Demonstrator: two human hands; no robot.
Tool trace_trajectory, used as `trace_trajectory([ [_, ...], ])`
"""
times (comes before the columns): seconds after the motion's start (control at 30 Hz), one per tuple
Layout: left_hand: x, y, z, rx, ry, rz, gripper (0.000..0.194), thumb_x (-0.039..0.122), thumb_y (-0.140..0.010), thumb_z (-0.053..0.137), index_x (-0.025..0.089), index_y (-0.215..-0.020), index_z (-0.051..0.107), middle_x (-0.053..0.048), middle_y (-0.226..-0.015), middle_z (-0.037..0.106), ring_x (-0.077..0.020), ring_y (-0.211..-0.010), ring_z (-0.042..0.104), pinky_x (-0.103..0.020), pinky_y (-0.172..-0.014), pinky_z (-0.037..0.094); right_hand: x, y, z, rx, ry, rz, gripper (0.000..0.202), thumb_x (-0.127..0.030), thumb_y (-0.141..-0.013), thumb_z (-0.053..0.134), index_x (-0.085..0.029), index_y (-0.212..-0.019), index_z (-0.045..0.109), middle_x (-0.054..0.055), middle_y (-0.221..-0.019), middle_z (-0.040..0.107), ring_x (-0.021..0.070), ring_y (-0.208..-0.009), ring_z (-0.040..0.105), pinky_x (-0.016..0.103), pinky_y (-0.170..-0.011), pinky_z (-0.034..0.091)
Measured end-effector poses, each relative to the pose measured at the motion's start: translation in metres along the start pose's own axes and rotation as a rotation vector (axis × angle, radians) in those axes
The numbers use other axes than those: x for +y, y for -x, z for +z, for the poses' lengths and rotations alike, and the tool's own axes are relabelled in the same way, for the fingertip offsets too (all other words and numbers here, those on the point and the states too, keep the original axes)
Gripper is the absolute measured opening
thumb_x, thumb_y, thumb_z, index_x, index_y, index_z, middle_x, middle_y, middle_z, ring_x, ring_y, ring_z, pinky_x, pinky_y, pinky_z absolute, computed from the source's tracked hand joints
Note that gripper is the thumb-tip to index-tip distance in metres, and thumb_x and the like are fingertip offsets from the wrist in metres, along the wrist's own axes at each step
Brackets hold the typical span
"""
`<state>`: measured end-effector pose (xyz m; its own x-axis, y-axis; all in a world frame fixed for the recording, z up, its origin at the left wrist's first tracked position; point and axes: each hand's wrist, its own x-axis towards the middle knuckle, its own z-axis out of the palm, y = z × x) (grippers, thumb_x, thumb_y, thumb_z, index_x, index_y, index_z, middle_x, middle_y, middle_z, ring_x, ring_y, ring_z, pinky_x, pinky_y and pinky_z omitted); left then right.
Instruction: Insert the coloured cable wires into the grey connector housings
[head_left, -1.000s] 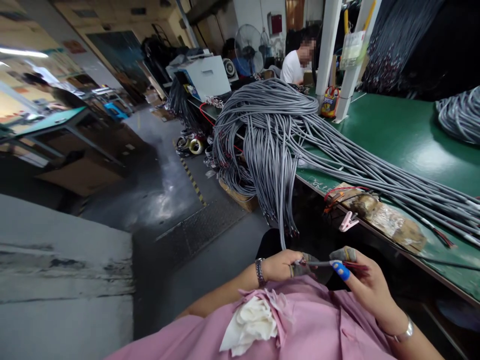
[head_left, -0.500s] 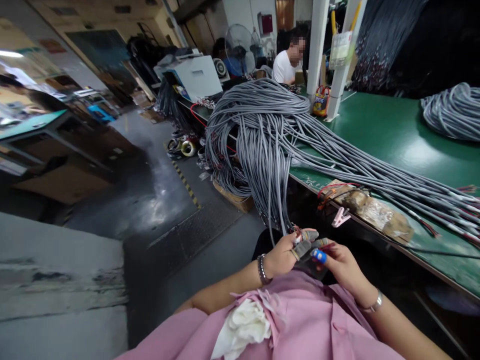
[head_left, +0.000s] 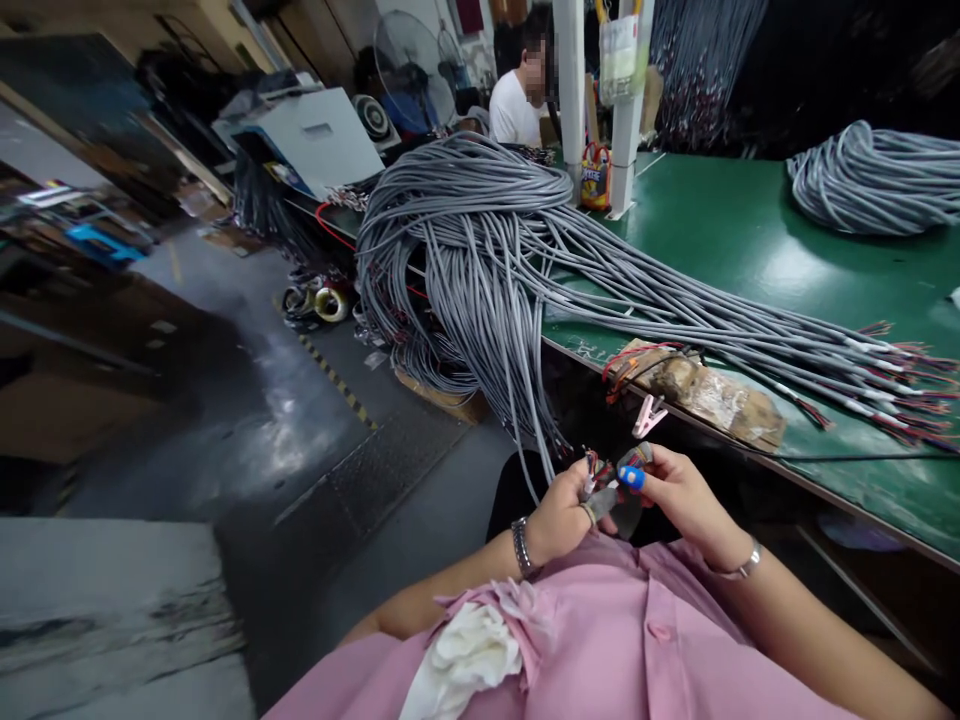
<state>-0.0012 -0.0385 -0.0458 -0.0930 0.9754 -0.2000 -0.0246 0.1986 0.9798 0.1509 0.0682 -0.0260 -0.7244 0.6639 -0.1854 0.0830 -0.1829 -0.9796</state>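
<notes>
My left hand [head_left: 561, 515] is closed around the end of a grey cable [head_left: 534, 425], with thin red and dark wires [head_left: 592, 466] sticking up between its fingers. Beside it, my right hand [head_left: 671, 488] has its thumb and index finger brought together in a pinch close to those wires. What lies in that pinch is too small to tell. Blue tape [head_left: 631, 476] wraps the right thumb, and grey finger covers [head_left: 598, 504] sit on several fingertips. The held cable hangs from a large grey cable bundle [head_left: 480, 230] draped over the table edge.
Cable ends with stripped red wires [head_left: 892, 390] lie across the green table [head_left: 735, 240]. A pink clip [head_left: 648, 415] and a taped cardboard piece [head_left: 720, 395] are at its edge. A coil of cable [head_left: 877, 180] rests farther back. Behind the posts sits a person [head_left: 514, 105].
The view has turned right, so the surroundings appear farther left. My right fingers have moved closer to the left hand, and the wires there show more plainly.
</notes>
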Motion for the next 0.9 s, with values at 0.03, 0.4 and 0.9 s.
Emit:
trace_trajectory([
  [0.03,0.002,0.0,0.0,-0.01,0.01,0.0,0.03,0.042,-0.081,0.062,0.015,-0.092,0.055,-0.002,-0.068,0.064,-0.0104,-0.049,0.059,-0.018,-0.044,0.041,-0.003,-0.002,-0.002,-0.047,0.019,0.008,0.027,-0.04,-0.076,0.07,-0.015,-0.081,0.061,-0.001,-0.062,0.06,0.0093,-0.053,0.05,0.021,-0.048,0.037],
  [0.4,-0.002,0.004,0.001,-0.02,0.115,-0.128,0.033,0.043,-0.074,0.068,0.014,-0.069,0.054,0.002,-0.048,0.055,-0.0084,-0.036,0.05,-0.018,-0.038,0.039,-0.001,-0.016,0.017,-0.126,0.084,0.066,0.031,-0.043,-0.07,0.073,-0.015,-0.071,0.06,-0.003,-0.057,0.056,0.0081,-0.049,0.044,0.021,-0.047,0.033],
  [0.9,0.012,-0.001,-0.007,-0.13,0.294,-0.106,0.053,0.062,-0.079,0.055,0.01,-0.086,0.06,-0.01,-0.069,0.069,-0.0118,-0.045,0.06,-0.018,-0.039,0.034,-0.003,-0.013,0.011,-0.098,-0.098,0.034,0.027,-0.042,-0.077,0.069,-0.016,-0.08,0.061,-0.002,-0.063,0.054,0.009,-0.053,0.043,0.024,-0.052,0.035],
])
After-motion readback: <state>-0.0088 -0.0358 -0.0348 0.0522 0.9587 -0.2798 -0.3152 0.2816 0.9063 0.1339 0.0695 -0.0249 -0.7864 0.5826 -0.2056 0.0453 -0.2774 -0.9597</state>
